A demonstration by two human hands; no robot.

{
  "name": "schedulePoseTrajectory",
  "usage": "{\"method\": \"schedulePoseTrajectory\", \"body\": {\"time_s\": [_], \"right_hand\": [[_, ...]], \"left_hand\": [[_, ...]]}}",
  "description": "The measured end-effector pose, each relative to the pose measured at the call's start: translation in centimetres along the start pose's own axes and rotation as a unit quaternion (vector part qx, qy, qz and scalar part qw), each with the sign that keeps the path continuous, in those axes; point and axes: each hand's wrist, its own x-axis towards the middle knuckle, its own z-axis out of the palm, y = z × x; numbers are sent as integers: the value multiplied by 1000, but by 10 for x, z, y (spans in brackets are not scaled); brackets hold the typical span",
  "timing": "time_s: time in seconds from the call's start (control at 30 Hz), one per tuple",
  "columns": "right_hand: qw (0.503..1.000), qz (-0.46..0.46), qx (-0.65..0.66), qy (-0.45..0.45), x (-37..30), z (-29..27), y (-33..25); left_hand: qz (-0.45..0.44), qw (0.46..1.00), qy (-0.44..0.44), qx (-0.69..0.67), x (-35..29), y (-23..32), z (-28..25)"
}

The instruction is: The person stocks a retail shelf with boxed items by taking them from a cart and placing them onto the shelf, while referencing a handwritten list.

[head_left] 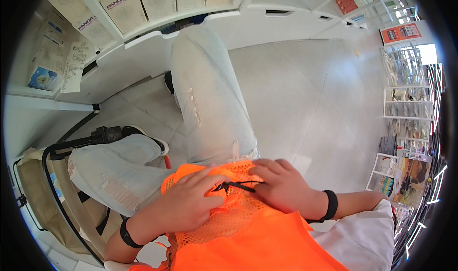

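An orange mesh vest point(238, 214) covers my front, its lower edge lying across my lap. My left hand point(193, 199) is closed at that edge, with fingers curled over the orange fabric and the thumb pressing toward them. Opposite it, my right hand point(286, 185) has bent fingers gripping a thin black cord point(241, 187) that runs across to the left hand. A small black piece shows beside my left fingertips; its kind I cannot make out. Both wrists wear black bands.
White shelves with several boxed handheld fans point(124, 9) stand ahead, above white drawers point(267, 25). A cart with a black frame and tan fabric bag point(40, 199) is at my left. Grey tiled floor point(296, 90) stretches right toward display racks point(405, 104). My legs are in light ripped jeans point(205, 90).
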Motion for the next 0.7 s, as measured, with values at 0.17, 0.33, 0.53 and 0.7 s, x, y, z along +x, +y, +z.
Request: {"method": "schedulePoseTrajectory", "body": {"time_s": [0.17, 0.33, 0.53, 0.7], "right_hand": [[956, 24, 277, -94, 8, -11, 28], [836, 122, 492, -209, 9, -5, 43], [892, 83, 405, -184, 14, -8, 46], [977, 9, 190, -96, 20, -11, 31]], "left_hand": [[14, 1000, 13, -17, 3, -5, -1], [8, 1000, 5, -27, 3, -8, -2], [2, 999, -8, -54, 4, -14, -5], [-12, 998, -17, -63, 5, -12, -8]]}}
